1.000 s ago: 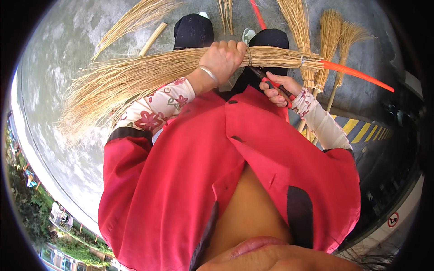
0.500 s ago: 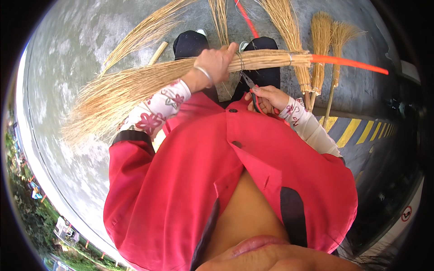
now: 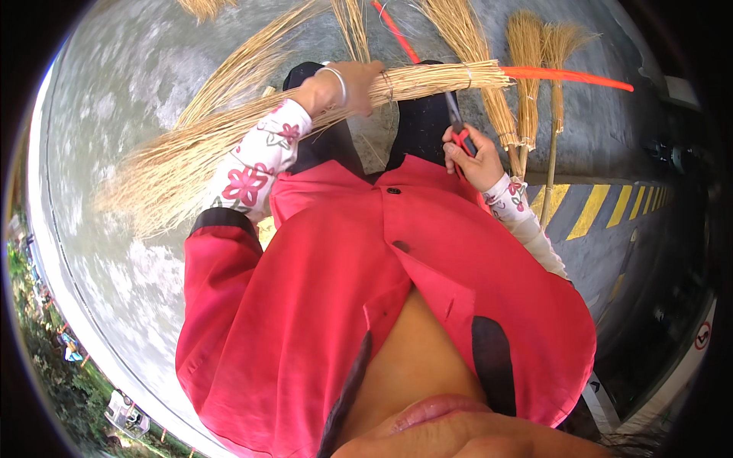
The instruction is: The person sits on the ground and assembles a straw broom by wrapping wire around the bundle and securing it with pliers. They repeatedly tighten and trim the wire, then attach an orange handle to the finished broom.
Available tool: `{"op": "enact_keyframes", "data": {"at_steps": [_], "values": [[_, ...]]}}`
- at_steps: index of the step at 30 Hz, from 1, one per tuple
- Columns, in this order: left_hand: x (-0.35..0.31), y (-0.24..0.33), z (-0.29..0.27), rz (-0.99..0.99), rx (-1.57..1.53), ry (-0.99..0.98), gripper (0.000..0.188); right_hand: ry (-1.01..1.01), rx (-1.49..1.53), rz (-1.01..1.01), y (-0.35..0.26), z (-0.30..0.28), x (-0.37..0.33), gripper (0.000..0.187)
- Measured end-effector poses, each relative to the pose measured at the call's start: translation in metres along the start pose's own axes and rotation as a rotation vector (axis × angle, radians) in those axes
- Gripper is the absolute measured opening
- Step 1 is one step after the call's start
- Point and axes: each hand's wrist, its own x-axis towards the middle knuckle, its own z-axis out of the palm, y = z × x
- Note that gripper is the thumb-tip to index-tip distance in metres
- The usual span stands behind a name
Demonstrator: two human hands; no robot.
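A straw broom (image 3: 427,82) lies across my knees, its loose bristles fanning out to the left and an orange rod (image 3: 565,74) sticking out of its right end. Thin wire ties ring the bundle, one beside my fingers and another near the right end. My left hand (image 3: 355,85) is closed over the bundle, left of the nearer wire tie. In my right hand (image 3: 475,158) is a pair of pliers (image 3: 456,118) with red grips, jaws pointing away from me just below the broom. Whether the jaws touch anything is unclear.
On the floor to the right lie several straw brooms, one with a long wooden handle (image 3: 550,172). Loose straw (image 3: 240,72) and another orange rod (image 3: 395,30) lie beyond my knees. A yellow-and-grey striped band (image 3: 588,210) runs along the right.
My right hand has drawn the pliers away from the nearer wire tie, to the right, with the jaws turned more upright. The view has shifted slightly; my left hand stays on the broom.
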Motion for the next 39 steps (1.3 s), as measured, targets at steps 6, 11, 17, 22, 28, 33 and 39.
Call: {"op": "enact_keyframes", "data": {"at_steps": [6, 11, 17, 22, 28, 33, 39], "values": [[-0.003, 0.008, 0.024, -0.086, 0.064, 0.28, 0.04, 0.215, -0.093, -0.171, 0.014, -0.005, 0.026, 0.015], [0.004, -0.037, 0.009, 0.077, -0.442, -0.117, 0.038, -0.111, -0.148, 0.0, 0.017, 0.017, 0.02, 0.029], [0.006, -0.054, 0.006, 0.002, -0.714, -0.452, 0.039, -0.153, -0.437, -0.178, 0.006, 0.033, 0.024, 0.029], [0.011, -0.055, 0.012, 0.044, -0.731, -0.471, 0.04, -0.007, -0.936, -0.335, -0.02, 0.042, 0.046, 0.031], [0.015, -0.056, 0.021, 0.025, -0.543, -0.334, 0.062, -0.041, -1.18, -0.178, -0.047, 0.045, 0.072, 0.036], [0.018, -0.054, 0.032, 0.051, -0.516, -0.183, 0.082, -0.117, -1.333, -0.237, -0.06, 0.046, 0.088, 0.025], [0.016, -0.055, 0.03, 0.03, -0.528, -0.176, 0.086, -0.197, -1.354, -0.173, -0.066, 0.049, 0.091, 0.023]]}}
